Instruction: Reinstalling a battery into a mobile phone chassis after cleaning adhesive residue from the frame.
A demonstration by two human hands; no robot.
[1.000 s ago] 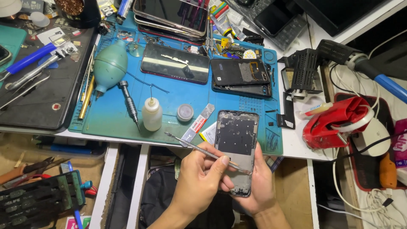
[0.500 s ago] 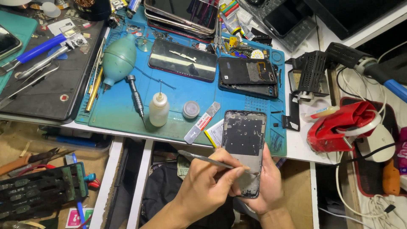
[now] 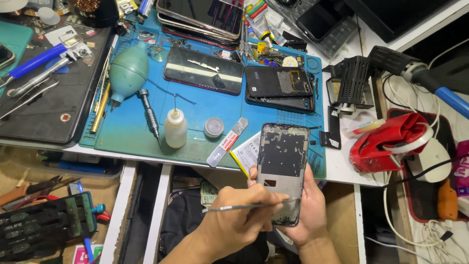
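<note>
My right hand (image 3: pixel 309 215) grips an opened phone frame (image 3: pixel 283 166) from below, its inner side with a dark plate facing up, held just in front of the bench edge. My left hand (image 3: pixel 239 217) pinches a thin metal prying tool (image 3: pixel 244 207) that lies almost level, its tip against the lower part of the frame. A yellow-edged battery (image 3: pixel 246 152) lies on the blue work mat (image 3: pixel 195 139) right behind the frame.
On the mat are a green air blower (image 3: pixel 128 71), a screwdriver (image 3: pixel 149 115), a small white dropper bottle (image 3: pixel 175 128), a round tin (image 3: pixel 213 127) and two opened phones (image 3: pixel 203 70) (image 3: pixel 278 87). A red tape dispenser (image 3: pixel 391 142) stands right; a tool rack (image 3: pixel 44 227) sits lower left.
The metal tool has dropped from a slanted pose across the frame's middle to nearly level at its lower end. Both hands have stayed on the frame and tool.
</note>
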